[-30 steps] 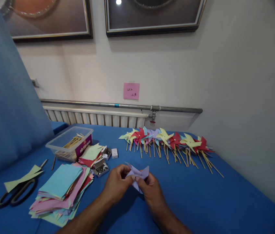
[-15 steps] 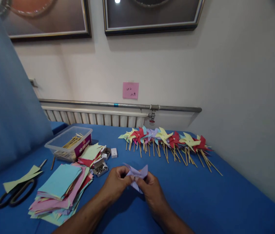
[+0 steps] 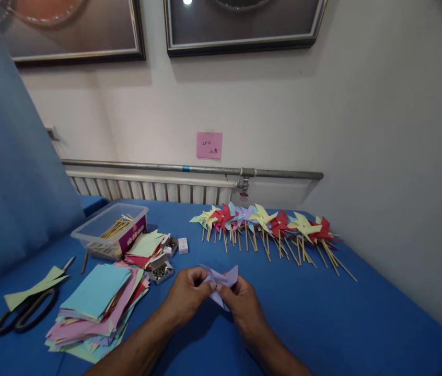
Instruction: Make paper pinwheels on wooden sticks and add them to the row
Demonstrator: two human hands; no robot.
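Note:
Between my two hands is a purple paper pinwheel [image 3: 219, 299], its blades folded in toward the middle. My left hand [image 3: 189, 292] grips its left side, thumb pressed near the centre. On the other side my right hand [image 3: 240, 303] pinches the paper, its thumb almost meeting the left one. A small shiny spot shows between the thumbs, too small to make out for certain. The fingers behind the paper are hidden. No stick is visible on this pinwheel.
Finished pinwheels [image 3: 262, 218] on sticks lie in a row at the back right. To the left are paper sheets [image 3: 95, 292], an open box of pushpins [image 3: 161, 271], a small white box [image 3: 183, 245], a plastic tub [image 3: 83, 232] of sticks, and scissors [image 3: 35, 316] under green paper.
The thumbs have shifted very slightly at the pinwheel's centre, where a small shiny spot now shows. Both hands otherwise keep their place and grip.

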